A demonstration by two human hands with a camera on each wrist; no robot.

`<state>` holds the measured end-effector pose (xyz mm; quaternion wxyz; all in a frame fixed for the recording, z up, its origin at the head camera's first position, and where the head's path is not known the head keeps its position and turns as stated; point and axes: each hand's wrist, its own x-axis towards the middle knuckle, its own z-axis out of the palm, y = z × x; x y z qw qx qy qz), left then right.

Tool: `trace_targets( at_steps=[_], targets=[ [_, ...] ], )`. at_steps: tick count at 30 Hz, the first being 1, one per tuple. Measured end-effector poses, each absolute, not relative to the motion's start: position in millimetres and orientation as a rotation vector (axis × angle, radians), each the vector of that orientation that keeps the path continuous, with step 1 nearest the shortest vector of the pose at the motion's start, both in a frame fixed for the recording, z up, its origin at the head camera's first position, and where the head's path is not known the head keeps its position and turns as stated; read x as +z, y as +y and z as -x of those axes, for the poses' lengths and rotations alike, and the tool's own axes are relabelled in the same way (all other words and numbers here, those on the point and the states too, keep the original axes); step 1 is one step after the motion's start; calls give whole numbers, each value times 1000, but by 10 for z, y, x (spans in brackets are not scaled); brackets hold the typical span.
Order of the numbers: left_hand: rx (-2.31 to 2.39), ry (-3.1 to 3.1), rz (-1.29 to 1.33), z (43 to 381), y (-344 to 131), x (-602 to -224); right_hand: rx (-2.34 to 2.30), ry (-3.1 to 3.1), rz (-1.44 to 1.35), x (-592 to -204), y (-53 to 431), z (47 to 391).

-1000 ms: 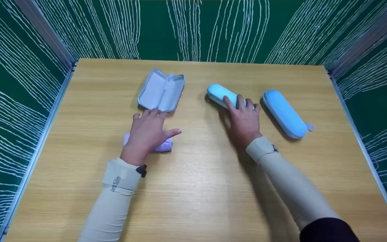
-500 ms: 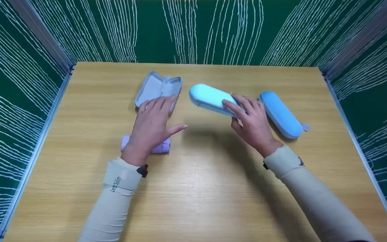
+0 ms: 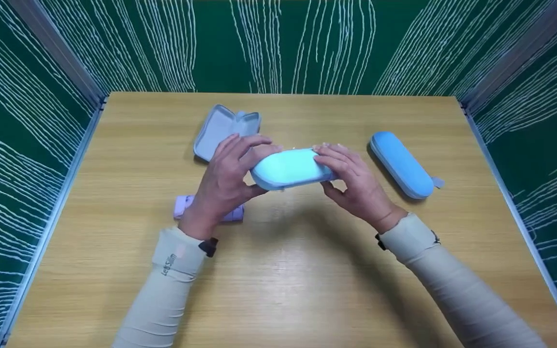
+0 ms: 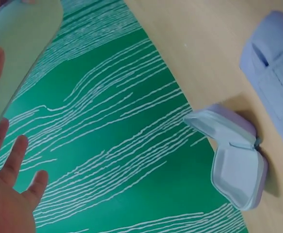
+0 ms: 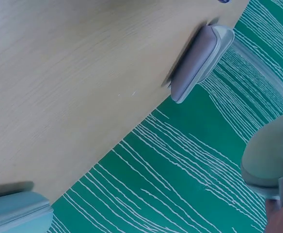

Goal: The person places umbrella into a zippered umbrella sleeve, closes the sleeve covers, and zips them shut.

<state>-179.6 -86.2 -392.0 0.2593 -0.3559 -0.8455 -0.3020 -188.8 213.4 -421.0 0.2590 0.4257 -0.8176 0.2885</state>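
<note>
A turquoise hard-shell glasses case (image 3: pixel 288 169) is raised above the table between both hands. My right hand (image 3: pixel 358 186) grips its right end, fingers over the top and thumb below. My left hand (image 3: pixel 225 179) is at the left end, index finger along the upper edge and thumb underneath. In the left wrist view the case (image 4: pixel 23 53) fills the upper left corner, beside the left hand's fingers. The right wrist view shows one rounded end of the case (image 5: pixel 270 155). Behind the left hand lies an opened grey-lavender case (image 3: pixel 220 130), partly covered by the fingers.
A blue zipped case (image 3: pixel 402 164) with a small tab lies to the right. Under the left wrist is a small purple folded item (image 3: pixel 232 214), mostly hidden. The wooden table (image 3: pixel 283 290) ends at green walls (image 3: pixel 240 58) with white lines.
My right hand has lifted the turquoise glasses case off the table and brought it left and nearer. The left hand has turned toward it and taken its left end.
</note>
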Motion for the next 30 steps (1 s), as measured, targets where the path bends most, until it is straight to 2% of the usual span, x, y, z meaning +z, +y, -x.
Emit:
trace_targets(
  at_steps=[11,18,26,30],
  targets=[
    [-929,-2162,1117,1725,-708,-3966,969,-2161,-1114,-4327,1871,1952],
    [-958,-2151,1117,1708,-702,-4064,1106,-2186,-1052,-4350,1779,1949],
    [-862,-2126,1114,1706,-746,-4063,2069,-2114,-786,-4168,1846,1726],
    [-820,-2123,1100,1696,-758,-4051,2379,-2060,-721,-4065,1852,1619]
  ],
)
